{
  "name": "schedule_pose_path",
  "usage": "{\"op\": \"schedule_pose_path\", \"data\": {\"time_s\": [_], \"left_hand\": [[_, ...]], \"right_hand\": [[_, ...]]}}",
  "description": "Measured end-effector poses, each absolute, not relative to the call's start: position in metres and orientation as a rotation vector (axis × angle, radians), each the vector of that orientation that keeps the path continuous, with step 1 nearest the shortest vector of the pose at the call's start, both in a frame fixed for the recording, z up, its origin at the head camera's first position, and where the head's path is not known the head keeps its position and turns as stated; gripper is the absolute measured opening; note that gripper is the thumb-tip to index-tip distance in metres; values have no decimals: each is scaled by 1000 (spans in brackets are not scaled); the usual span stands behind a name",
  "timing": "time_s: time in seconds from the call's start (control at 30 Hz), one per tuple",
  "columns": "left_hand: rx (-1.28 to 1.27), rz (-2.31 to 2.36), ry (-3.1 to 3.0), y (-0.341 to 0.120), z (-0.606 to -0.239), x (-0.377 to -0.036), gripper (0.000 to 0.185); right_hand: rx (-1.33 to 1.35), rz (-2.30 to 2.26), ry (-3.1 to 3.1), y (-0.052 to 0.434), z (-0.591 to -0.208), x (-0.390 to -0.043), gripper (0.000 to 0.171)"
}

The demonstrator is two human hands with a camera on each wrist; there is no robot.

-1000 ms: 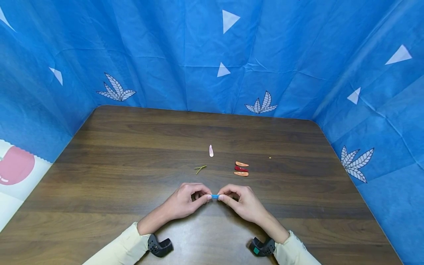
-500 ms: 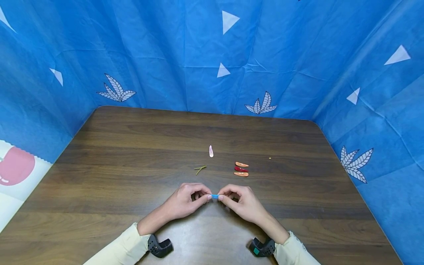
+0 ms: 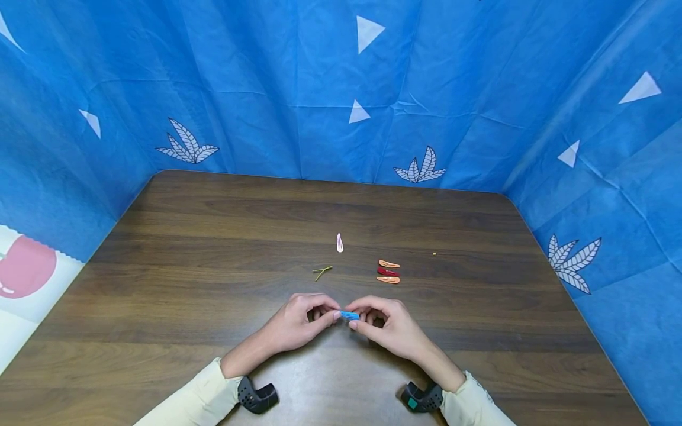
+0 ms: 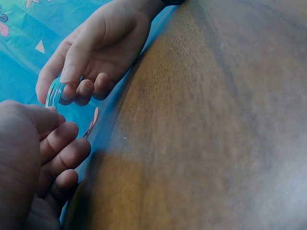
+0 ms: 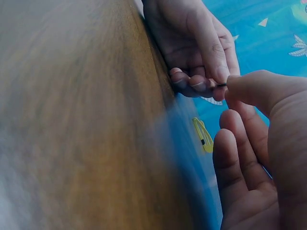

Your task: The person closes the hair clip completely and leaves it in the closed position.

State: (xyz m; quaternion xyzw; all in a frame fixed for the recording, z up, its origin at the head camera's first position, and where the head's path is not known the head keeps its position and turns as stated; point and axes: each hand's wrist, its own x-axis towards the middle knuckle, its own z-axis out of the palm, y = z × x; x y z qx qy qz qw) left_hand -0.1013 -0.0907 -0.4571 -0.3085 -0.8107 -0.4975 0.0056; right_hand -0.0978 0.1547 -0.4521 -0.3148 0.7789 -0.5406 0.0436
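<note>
Over the front middle of the table, my left hand (image 3: 301, 322) pinches one end of a blue snap hair clip (image 3: 350, 315) between thumb and fingertips. My right hand (image 3: 391, 325) is around the clip's other end, its thumb and forefinger spread apart with the clip's end between them. In the left wrist view the clip (image 4: 55, 92) stretches from the left fingertips up to the right thumb and forefinger. The right wrist view shows only a dark sliver of it, the rest hidden behind fingers.
Beyond the hands lie a yellow-green snap clip (image 3: 322, 271), bent open, and a pink clip (image 3: 340, 242). To the right, two orange clips (image 3: 388, 280) flank a red clip (image 3: 388, 271). A tiny yellow piece (image 3: 434, 254) lies farther right. Blue curtain (image 3: 330, 89) surrounds the table.
The right thumb and forefinger have parted from their pinch on the blue clip, showing more of its right end. The left hand keeps its pinch; the other clips stay put.
</note>
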Motion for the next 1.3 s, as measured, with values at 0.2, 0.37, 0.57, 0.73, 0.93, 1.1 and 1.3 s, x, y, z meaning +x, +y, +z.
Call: {"op": "schedule_pose_path", "data": {"time_s": [0.2,0.37,0.57,0.73,0.93,1.1,1.3], "left_hand": [[-968,-1547,-2558,-91,-457,-101,7],[-984,-1540,-2565,-91,-456,-101,8],[-1011,-1528,-2558,-91,-456,-102,10],[-1021,-1530,-2548,-91,-457,-102,10],[-1007,-1522,-2564,-91,-457,-102,9],[-1025,-1523,-2541,-91,-458,-102,10],[-1017,-1517,-2539,-91,-458,-102,10]], "right_hand": [[-1028,-1680,2353,155,-451,-97,21],[-1009,-1687,2344,154,-450,-97,22],[-1093,-1698,2377,153,-450,-97,21],[-1056,-1713,2374,153,-450,-97,19],[-1046,-1716,2373,153,-451,-97,18],[-1017,-1693,2395,154,-451,-96,18],[-1112,-1636,2473,154,-452,-99,22]]}}
